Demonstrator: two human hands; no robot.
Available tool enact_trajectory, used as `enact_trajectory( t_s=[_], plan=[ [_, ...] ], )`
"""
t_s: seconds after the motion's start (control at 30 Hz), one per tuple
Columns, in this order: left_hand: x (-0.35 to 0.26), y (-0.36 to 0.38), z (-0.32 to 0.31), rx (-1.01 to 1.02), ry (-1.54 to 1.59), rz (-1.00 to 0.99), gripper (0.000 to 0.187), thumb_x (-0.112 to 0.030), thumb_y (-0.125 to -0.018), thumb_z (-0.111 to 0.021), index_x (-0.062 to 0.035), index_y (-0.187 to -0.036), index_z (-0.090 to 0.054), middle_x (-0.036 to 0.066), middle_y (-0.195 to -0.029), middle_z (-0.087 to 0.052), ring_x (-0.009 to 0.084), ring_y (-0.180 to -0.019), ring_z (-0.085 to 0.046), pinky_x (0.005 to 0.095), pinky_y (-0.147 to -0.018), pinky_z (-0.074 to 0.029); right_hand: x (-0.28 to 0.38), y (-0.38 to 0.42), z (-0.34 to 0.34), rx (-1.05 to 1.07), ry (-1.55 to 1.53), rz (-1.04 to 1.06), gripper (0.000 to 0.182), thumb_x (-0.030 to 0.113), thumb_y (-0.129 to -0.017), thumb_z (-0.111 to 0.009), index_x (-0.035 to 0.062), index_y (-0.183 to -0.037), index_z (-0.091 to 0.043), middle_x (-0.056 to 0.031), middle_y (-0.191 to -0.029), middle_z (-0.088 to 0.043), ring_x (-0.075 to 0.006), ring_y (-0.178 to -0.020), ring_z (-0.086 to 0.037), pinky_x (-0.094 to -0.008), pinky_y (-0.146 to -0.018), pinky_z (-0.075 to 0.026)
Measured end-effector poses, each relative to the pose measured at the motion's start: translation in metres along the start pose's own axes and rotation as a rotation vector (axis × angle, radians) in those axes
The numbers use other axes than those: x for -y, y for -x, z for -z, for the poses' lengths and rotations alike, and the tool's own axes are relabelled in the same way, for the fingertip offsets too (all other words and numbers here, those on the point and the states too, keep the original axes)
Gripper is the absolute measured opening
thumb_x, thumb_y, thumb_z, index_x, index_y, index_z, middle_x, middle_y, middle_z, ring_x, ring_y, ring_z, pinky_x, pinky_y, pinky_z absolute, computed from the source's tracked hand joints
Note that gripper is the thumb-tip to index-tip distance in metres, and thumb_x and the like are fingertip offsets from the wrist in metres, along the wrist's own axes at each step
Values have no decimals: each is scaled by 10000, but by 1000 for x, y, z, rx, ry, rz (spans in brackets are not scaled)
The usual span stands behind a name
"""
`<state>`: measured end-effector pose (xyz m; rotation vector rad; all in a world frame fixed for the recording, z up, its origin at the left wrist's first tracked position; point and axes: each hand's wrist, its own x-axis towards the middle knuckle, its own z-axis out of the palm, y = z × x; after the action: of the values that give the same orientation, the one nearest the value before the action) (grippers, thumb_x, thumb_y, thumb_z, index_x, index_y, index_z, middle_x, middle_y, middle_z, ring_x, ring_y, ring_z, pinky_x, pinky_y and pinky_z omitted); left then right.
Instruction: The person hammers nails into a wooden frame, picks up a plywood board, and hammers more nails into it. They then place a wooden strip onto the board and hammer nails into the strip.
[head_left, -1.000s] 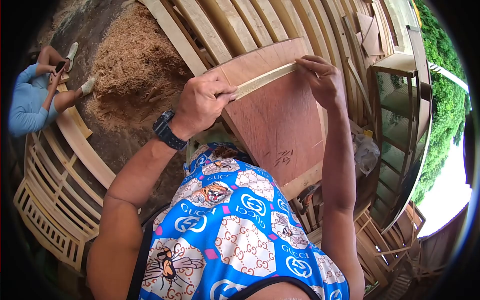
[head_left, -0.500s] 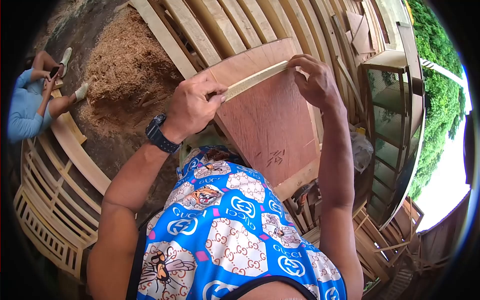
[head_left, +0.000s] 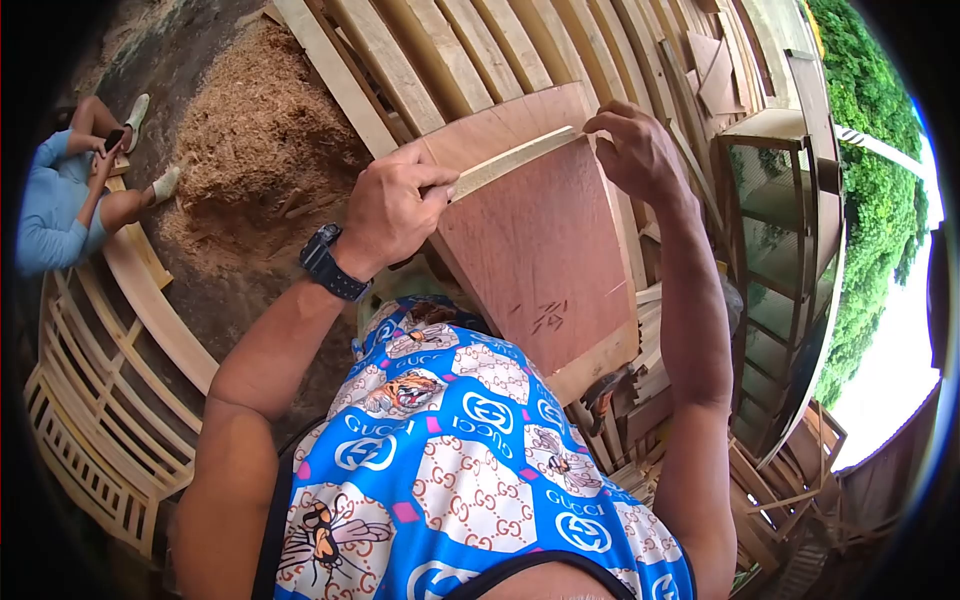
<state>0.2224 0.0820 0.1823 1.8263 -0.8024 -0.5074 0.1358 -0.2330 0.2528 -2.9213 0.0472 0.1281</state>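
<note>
A thin pale wooden strip (head_left: 515, 162) lies across the upper part of a reddish-brown plywood panel (head_left: 540, 240) with a paler wood border. Its left end is pinched between the thumb and fingers of my left hand (head_left: 398, 205), which wears a black watch (head_left: 332, 264). By the strip's right end is my right hand (head_left: 640, 155), fingers bent and thumb apart from the index finger. Whether a right fingertip still touches the strip is hard to tell. Small dark marks (head_left: 545, 316) show low on the panel.
Long timber pieces (head_left: 455, 60) lie side by side beyond the panel. Sawdust (head_left: 262, 130) is heaped to the left, near a seated person (head_left: 70, 205) holding a phone. Slatted wooden frames (head_left: 120, 400) stand lower left; a meshed cabinet frame (head_left: 775, 270) stands right.
My right hand and forearm have shifted right, slightly off the strip's end. My left hand keeps its pinch on the left end.
</note>
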Motion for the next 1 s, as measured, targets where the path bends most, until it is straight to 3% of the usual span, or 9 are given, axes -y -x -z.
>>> enact_trajectory(
  t_s=[0.23,0.53,0.73,0.8,1.0],
  plan=[
    [2,1,-2,-29,-8,0,186,-60,-865,-746,18,-1028,-794,142,-830,-668,224,-686,-663,340,-639,-520,3,1,-6,59,-121,-211,164,47,-847,-685,78,-976,-781,-108,-968,-732,-280,-903,-723,-409,-799,-576],
    [1,1,-1,-24,-19,15,185,-70,-865,-750,15,-1023,-796,147,-838,-676,227,-697,-674,340,-639,-521,3,-1,-11,36,-170,-306,219,58,-823,-628,57,-976,-785,-139,-857,-774,-285,-774,-750,-384,-756,-594],
    [2,0,-1,-22,11,38,182,-66,-864,-739,14,-1020,-791,148,-840,-678,244,-705,-676,345,-653,-525,6,-6,-3,108,-180,-357,227,101,-798,-626,35,-958,-773,-146,-861,-772,-261,-810,-750,-383,-794,-588],
    [1,1,0,-21,-6,49,149,-94,-862,-714,-16,-953,-802,174,-882,-694,328,-768,-702,401,-684,-552,7,-8,-5,129,-203,-371,237,103,-793,-618,24,-961,-764,-151,-870,-770,-265,-822,-747,-386,-802,-585],
    [-2,0,0,-27,0,64,146,-106,-863,-721,-25,-949,-806,163,-868,-686,328,-756,-694,405,-679,-550,9,-8,0,146,-218,-392,252,87,-779,-592,-8,-962,-738,-166,-886,-762,-271,-835,-738,-387,-804,-572]
  ],
)
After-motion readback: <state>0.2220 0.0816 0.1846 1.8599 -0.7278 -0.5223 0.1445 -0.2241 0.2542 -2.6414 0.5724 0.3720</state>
